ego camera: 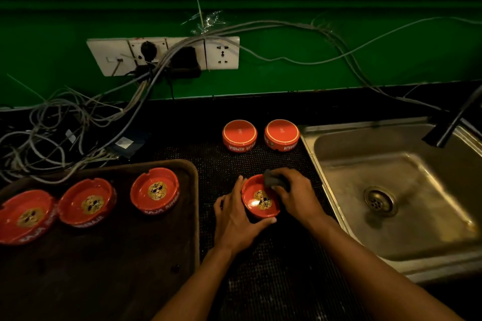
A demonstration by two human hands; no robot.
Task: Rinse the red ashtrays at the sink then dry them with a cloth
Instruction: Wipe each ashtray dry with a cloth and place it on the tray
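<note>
A red ashtray (257,200) stands upright on the black mat (273,268) left of the sink (391,190). My left hand (236,219) holds its left and near side, thumb along the front rim. My right hand (297,193) grips a dark cloth (272,180) and presses it against the ashtray's far right inner edge. Two red ashtrays (239,135) (281,133) lie upside down on the mat further back. Three more red ashtrays (155,191) (87,202) (26,216) sit upright on a dark tray (104,268) at the left.
A dark tap (453,122) reaches over the steel sink from the right. A tangle of grey cables (65,125) lies on the counter at the back left, under a white socket strip (164,56) on the green wall.
</note>
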